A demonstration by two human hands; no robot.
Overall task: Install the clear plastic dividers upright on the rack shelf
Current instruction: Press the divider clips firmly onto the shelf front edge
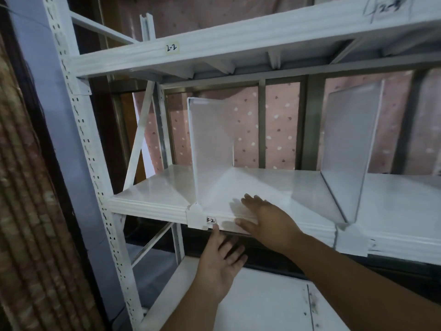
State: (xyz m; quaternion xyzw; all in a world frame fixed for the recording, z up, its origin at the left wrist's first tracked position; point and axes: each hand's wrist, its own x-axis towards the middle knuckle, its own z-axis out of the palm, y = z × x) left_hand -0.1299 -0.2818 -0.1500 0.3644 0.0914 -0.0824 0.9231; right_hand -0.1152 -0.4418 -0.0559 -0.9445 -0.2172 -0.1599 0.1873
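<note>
Seating the left divider (211, 149) looks like the step in hand, and doing it well means checking the white clip (196, 216) at its foot, which hooks over the front lip of the middle shelf (152, 189), is pushed fully home before letting go. The left hand (218, 261) hangs below that lip, fingers loosely spread and holding nothing, one fingertip (215, 226) touching the lip's lower edge just beside the clip and the small handwritten label (210, 220). The right hand (265, 220) lies flat and open over the shelf's front edge, near the divider's right, gripping nothing; pressing down there would steady the board. That divider stands upright, its long axis running front to back. Further right, a second divider (350, 149) stands likewise, well apart from the first.
</note>
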